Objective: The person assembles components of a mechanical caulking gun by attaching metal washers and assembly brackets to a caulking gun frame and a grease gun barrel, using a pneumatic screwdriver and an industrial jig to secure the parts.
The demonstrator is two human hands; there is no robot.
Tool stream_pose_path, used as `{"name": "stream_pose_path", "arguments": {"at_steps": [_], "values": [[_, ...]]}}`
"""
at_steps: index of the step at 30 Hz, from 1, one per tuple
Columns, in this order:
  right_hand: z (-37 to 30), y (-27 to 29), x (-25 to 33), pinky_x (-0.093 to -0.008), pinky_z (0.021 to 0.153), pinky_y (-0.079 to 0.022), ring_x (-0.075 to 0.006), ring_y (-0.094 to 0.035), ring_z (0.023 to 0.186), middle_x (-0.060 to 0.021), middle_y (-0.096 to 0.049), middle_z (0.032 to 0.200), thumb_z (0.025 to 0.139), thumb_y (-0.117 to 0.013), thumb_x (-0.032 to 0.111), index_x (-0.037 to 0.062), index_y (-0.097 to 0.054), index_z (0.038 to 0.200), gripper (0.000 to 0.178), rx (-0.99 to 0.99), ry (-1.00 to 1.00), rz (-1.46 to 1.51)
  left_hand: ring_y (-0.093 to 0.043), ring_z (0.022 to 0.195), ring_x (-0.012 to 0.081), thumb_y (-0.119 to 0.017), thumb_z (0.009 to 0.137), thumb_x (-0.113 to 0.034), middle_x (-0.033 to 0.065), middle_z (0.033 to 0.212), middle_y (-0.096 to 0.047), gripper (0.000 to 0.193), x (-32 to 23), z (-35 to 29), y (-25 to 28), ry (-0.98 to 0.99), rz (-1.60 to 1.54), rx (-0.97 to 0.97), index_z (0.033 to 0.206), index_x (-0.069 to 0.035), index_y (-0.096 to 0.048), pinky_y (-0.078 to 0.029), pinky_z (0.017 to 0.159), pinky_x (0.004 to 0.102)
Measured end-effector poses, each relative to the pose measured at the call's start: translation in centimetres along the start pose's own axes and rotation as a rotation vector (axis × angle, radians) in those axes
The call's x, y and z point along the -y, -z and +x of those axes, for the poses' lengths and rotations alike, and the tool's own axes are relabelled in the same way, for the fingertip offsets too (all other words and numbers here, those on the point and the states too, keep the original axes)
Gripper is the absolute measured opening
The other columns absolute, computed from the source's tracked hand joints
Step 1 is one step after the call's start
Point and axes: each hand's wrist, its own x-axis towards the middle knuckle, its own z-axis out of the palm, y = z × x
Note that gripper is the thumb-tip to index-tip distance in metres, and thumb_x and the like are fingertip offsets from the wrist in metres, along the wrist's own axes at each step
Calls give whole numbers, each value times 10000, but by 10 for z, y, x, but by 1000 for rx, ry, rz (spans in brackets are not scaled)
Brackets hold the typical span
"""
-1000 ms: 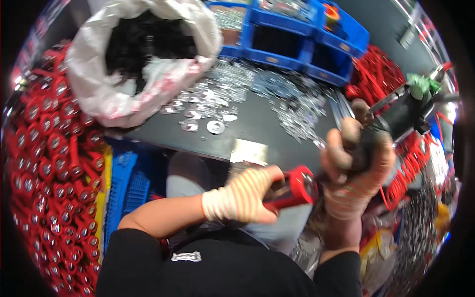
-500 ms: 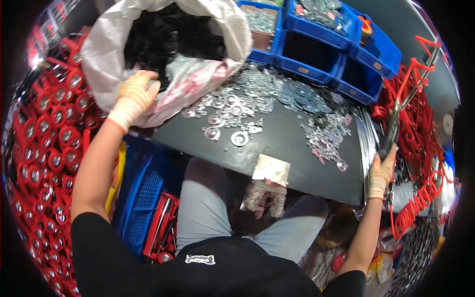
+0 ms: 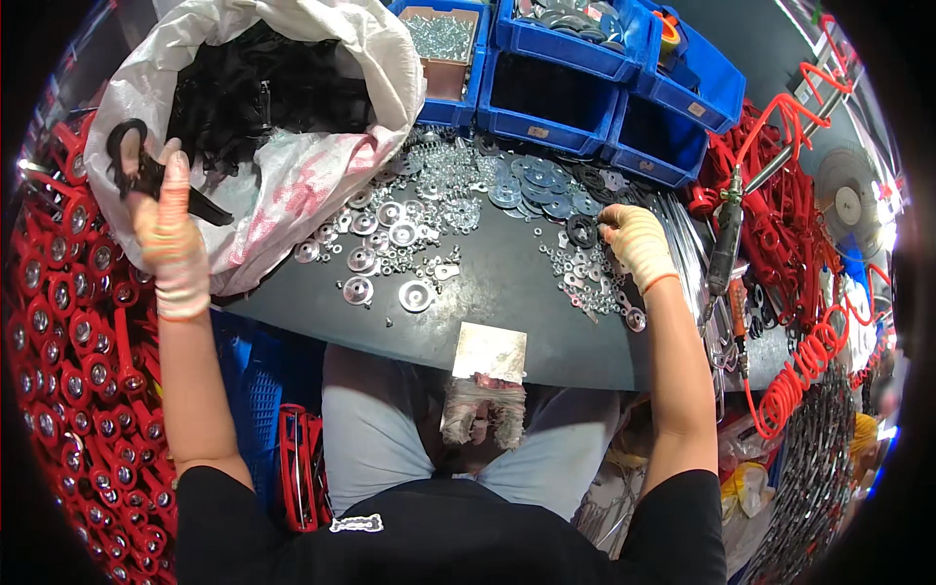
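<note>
A black plastic part (image 3: 146,175) with a ring-shaped end is clamped in the gloved left hand (image 3: 168,234), which is raised just in front of the white sack (image 3: 292,175) at the table's far left corner. More black parts (image 3: 244,97) are seen piled inside the sack's open mouth. The gloved right hand (image 3: 636,244) is lowered onto the dark table (image 3: 507,292) near its right edge, with the fingers curled together over a scatter of small nuts and washers (image 3: 585,278); whether one is pinched cannot be told. A dark rubber ring (image 3: 582,231) lies just beside its fingertips. Larger silver washers (image 3: 390,239) are spread over the middle of the table, between the two hands, which are held well apart. Blue bins (image 3: 575,97) are lined along the far edge. A shiny metal plate (image 3: 490,351) is set at the near edge. Red parts (image 3: 68,322) are heaped beyond the left edge.
</note>
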Motion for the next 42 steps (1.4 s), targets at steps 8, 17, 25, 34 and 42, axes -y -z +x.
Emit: {"name": "stream_pose_path", "arguments": {"at_steps": [8,17,25,34,42], "values": [[4,5,-44,-317,740,-497,-208,-645,759,-122,-688,835,831,-595,46,70,-692,997,193,-326,-9,575,-506,626,77,-556,895,-299,34,977,-557,503,-91,-81,-29,943,-859,446,1336,-130,-381,-445,544,198],[60,-3,-64,-365,876,-503,-301,-652,959,-100,-682,1027,823,-661,185,163,-699,1012,194,170,-207,-153,-563,700,91,-595,893,-223,57,986,-588,290,-124,-125,-69,1229,-1004,459,1166,-169,-513,-468,492,222],[-5,-19,-13,-289,719,-473,-153,-584,748,-56,-649,822,872,-649,129,22,-623,970,147,-446,137,840,-554,747,111,-614,902,-233,73,993,-588,423,-124,-120,-93,1128,-850,616,1252,-32,-487,-484,596,230],[-82,-47,129,-164,433,-395,-99,-568,600,-18,-606,773,920,-611,180,49,-595,982,147,86,-34,2103,-573,789,105,-726,791,-108,38,920,-602,442,-116,-120,-174,1099,-1104,546,1185,-36,-540,-495,633,246],[-100,-40,125,-157,407,-395,-90,-565,572,-20,-602,765,949,-565,278,58,-567,958,220,216,53,2161,-598,731,94,-716,816,-137,30,889,-654,326,-117,-121,-159,1081,-1078,711,1109,-68,-593,-491,600,232]]}}
